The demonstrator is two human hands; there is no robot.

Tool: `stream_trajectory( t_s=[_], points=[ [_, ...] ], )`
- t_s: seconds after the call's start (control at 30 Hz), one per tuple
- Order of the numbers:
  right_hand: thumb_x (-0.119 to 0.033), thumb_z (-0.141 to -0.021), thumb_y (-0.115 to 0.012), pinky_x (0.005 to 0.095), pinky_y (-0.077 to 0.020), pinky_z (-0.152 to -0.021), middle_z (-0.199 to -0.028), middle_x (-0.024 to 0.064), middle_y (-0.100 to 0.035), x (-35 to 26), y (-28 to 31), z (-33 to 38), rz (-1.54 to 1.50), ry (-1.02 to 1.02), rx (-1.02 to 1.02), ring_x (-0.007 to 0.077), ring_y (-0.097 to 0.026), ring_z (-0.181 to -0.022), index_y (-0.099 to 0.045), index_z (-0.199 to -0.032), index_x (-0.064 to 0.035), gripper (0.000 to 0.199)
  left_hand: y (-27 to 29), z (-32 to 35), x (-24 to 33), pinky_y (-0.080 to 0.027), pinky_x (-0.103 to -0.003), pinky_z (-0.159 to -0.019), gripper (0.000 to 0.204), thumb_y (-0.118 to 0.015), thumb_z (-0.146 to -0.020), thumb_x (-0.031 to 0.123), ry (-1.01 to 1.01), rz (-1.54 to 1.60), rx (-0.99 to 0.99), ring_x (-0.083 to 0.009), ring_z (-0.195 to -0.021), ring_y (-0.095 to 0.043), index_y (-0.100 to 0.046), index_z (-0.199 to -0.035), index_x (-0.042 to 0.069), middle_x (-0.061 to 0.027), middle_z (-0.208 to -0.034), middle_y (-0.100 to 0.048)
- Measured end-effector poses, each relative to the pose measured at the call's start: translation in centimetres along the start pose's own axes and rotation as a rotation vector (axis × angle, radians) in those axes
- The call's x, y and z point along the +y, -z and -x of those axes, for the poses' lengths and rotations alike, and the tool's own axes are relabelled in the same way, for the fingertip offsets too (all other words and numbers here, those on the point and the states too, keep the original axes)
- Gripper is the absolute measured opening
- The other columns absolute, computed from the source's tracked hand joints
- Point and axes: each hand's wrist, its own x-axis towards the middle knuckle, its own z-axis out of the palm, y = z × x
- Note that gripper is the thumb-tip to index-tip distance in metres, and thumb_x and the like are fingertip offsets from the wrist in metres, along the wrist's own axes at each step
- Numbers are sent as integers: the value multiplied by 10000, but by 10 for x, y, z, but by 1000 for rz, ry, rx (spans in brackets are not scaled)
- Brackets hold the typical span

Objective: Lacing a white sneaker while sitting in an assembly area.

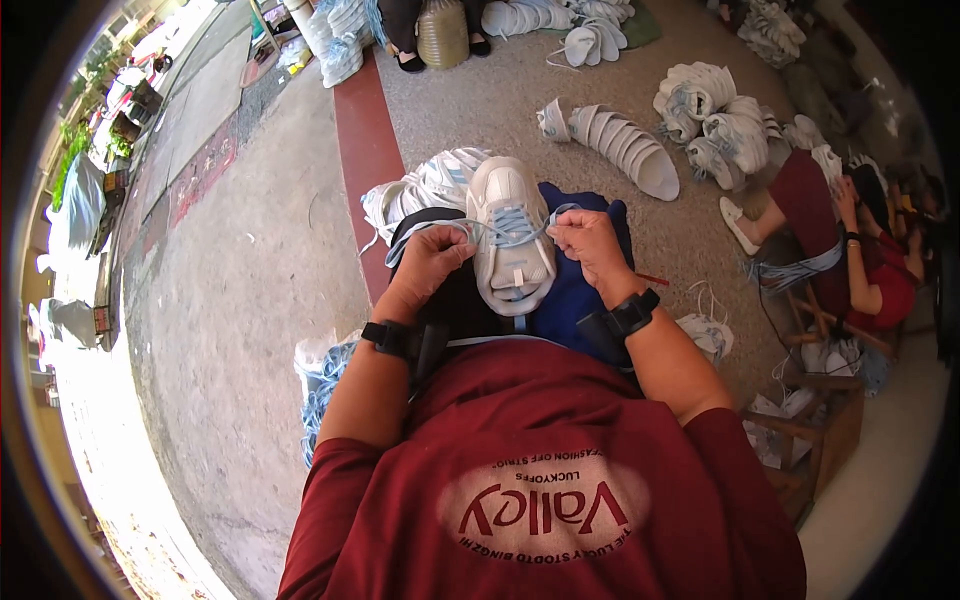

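Note:
A white shoe upper [517,268] rests on my lap, toe pointing away from me and tongue toward me. Light blue shoelace [512,222] crosses its eyelet rows, and loose lengths run out to both sides. On the left side of the upper, my left hand [437,262] is closed, pinching one length of the lace. My right hand [592,250] pinches the lace on the opposite side, just off the upper's edge. Dark blue cloth [570,295] lies beneath the upper, over my legs. Just beyond my left hand sits a heap of white and pale blue uppers [430,188].
Light blue laces [322,395] spill from a bag at my left. Ahead on the floor lies a nested row of white uppers [625,148], with more piles [735,130] to its right. Another person [870,260] sits at the right beside a wooden stool [815,430].

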Motion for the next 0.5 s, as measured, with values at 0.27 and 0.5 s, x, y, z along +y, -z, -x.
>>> stream_trajectory(
  t_s=[0.27,0.5],
  points=[
    [23,-748,-616,242,-399,-429,-547,78,-560,6,-3,1,-71,-83,-18,109,-519,-487,-548,-650,-5,123,-2,5,-4,-357,-187,-574,69,-655,-817,102,-42,79,136,-29,-612,-416,-616,-782,57,64,-718,-540],
    [-35,-707,-614,383,-463,-536,-572,170,-546,16,-14,10,677,382,113,321,-561,-543,-557,-694,8,73,-7,4,-5,-379,-191,-575,105,-655,-812,73,-99,-56,115,-38,-630,-449,-576,-757,30,55,-684,-529]
  ],
)
